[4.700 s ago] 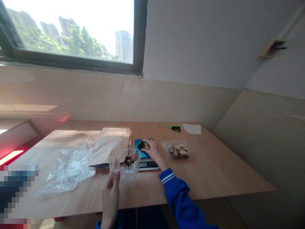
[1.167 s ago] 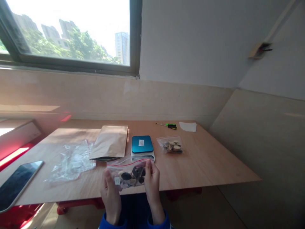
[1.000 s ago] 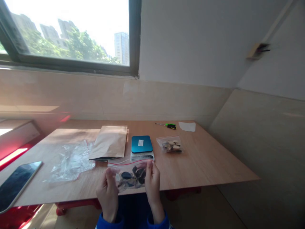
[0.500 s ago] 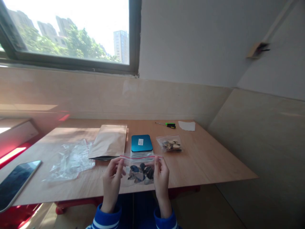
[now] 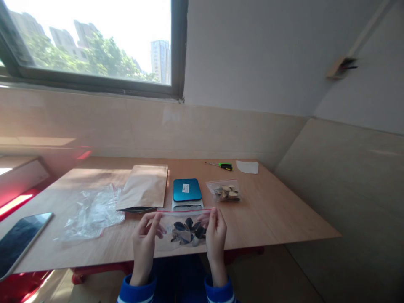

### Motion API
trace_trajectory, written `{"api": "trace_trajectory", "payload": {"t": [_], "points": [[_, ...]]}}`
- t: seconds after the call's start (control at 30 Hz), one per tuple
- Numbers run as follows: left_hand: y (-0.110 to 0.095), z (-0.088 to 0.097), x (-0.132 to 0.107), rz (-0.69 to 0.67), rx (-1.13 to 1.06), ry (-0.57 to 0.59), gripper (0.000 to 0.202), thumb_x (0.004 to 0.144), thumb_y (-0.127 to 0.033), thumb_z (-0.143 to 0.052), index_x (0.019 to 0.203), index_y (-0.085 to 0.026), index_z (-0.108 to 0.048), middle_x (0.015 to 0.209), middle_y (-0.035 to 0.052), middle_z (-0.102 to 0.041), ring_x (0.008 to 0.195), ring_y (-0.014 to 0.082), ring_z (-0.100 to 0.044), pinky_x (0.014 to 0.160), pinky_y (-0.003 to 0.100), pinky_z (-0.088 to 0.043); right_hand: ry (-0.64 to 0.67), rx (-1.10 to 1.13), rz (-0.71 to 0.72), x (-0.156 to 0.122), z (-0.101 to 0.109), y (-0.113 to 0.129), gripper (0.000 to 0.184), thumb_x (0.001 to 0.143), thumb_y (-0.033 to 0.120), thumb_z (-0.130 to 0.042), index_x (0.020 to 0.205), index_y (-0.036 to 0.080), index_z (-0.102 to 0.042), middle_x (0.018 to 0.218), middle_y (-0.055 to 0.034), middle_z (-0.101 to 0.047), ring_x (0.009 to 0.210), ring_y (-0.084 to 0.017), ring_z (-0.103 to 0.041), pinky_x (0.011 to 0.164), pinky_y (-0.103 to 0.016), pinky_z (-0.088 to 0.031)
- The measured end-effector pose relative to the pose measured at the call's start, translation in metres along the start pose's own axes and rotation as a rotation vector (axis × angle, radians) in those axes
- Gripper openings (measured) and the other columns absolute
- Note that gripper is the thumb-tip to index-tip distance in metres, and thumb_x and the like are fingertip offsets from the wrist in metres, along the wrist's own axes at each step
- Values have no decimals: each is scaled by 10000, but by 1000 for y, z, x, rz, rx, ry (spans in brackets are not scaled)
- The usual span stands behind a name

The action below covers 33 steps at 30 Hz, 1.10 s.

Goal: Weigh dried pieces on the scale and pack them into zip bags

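Note:
Between my two hands a clear zip bag (image 5: 188, 231) with a red seal line hangs over the table's front edge. Dark, flat pieces with pale undersides lie inside it. My left hand (image 5: 147, 233) pinches the bag's upper left corner by thumb and fingers. At the upper right corner, my right hand (image 5: 216, 231) grips the seal strip the same way, some fingers showing behind the clear plastic. Just beyond the bag stands a small scale (image 5: 187, 206) with a blue-topped platform (image 5: 187, 190) bearing a white label; the bag's top edge lies close in front of it.
A second zip bag (image 5: 226, 192) of pale slices lies right of the scale. To the left are a brown paper pouch (image 5: 145, 185), crumpled clear bags (image 5: 91, 214) and a phone (image 5: 22, 242). At the back are a screwdriver (image 5: 224, 166) and white paper (image 5: 247, 167).
My hands have moved slightly apart and the bag's mouth is pulled straighter. The bag has dropped a little, so more of the scale's front shows.

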State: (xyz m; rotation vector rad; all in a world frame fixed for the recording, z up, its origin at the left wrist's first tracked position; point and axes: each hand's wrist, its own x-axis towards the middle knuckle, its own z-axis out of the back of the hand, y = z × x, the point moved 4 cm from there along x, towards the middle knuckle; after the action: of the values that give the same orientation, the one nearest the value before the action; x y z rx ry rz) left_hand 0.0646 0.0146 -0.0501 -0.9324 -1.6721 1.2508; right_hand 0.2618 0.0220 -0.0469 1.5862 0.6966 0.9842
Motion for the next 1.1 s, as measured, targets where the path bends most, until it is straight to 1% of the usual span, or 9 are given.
{"api": "trace_trajectory", "payload": {"t": [0.17, 0.43, 0.6, 0.7, 0.8, 0.87, 0.93, 1.03, 1.1], "points": [[-1, 6, 1, 13, 75, 3, 304, 752, -467, -662, 815, -170, -649, 599, -9, -624, 530, 122, -552, 484, 217, -433, -24, -30, 17, 1, 2, 1, 546, 871, 641, -391, 652, 177, -578, 585, -66, -662, 518, -157, -591, 540, -257, -475], [-6, 6, -6, -31, 171, -112, 323, 755, -488, -653, 851, -180, -649, 590, -20, -614, 586, 136, -583, 585, 231, -471, -77, -71, 68, -4, 0, 8, 563, 891, 610, -387, 625, 166, -607, 572, -62, -653, 501, -145, -566, 560, -252, -466], [-10, 5, -7, -81, 154, -110, 301, 766, -480, -646, 819, -183, -638, 724, 3, -652, 678, 153, -619, 630, 241, -495, -44, -66, 38, -2, -1, 2, 547, 907, 580, -381, 617, 169, -595, 573, -57, -649, 501, -148, -562, 555, -255, -461], [-17, 1, -7, -167, 122, -71, 252, 808, -440, -614, 829, -190, -639, 795, 16, -669, 781, 172, -633, 715, 260, -507, -25, -122, 131, 2, 2, 1, 476, 925, 530, -389, 788, 157, -651, 755, -84, -697, 708, -191, -640, 673, -288, -489], [-23, -4, -11, -270, 100, -14, 177, 841, -370, -591, 838, -201, -644, 864, 24, -678, 855, 172, -630, 775, 267, -503, -32, -246, 374, 1, 4, 13, 401, 951, 461, -387, 1104, 176, -624, 1118, -120, -661, 1059, -230, -590, 904, -373, -433], [-25, -8, -15, -312, 95, 27, 128, 857, -322, -578, 847, -211, -642, 874, 19, -673, 858, 161, -625, 770, 255, -500, 40, -342, 535, -5, 0, 27, 403, 955, 470, -380, 1169, 216, -608, 1242, -110, -605, 1175, -243, -523, 994, -422, -355], [-24, -11, -18, -335, 99, 61, 97, 866, -285, -566, 865, -220, -639, 869, 13, -664, 840, 151, -619, 748, 244, -496, 176, -409, 643, -12, -9, 40, 383, 937, 499, -410, 1127, 260, -640, 1253, -79, -605, 1216, -246, -491, 1025, -430, -318], [-25, -14, -21, -379, 116, 89, 74, 864, -254, -569, 862, -223, -636, 845, 12, -650, 821, 151, -610, 733, 245, -491, 343, -390, 696, -22, -21, 54, 276, 902, 463, -508, 996, 269, -680, 1086, -40, -684, 1155, -222, -536, 993, -388, -361], [-27, -15, -22, -407, 127, 94, 70, 858, -250, -576, 842, -220, -637, 828, 15, -643, 815, 155, -605, 729, 250, -489, 399, -318, 691, -26, -26, 59, 216, 897, 413, -541, 884, 246, -677, 925, -24, -711, 1014, -199, -599, 915, -351, -416]]}}
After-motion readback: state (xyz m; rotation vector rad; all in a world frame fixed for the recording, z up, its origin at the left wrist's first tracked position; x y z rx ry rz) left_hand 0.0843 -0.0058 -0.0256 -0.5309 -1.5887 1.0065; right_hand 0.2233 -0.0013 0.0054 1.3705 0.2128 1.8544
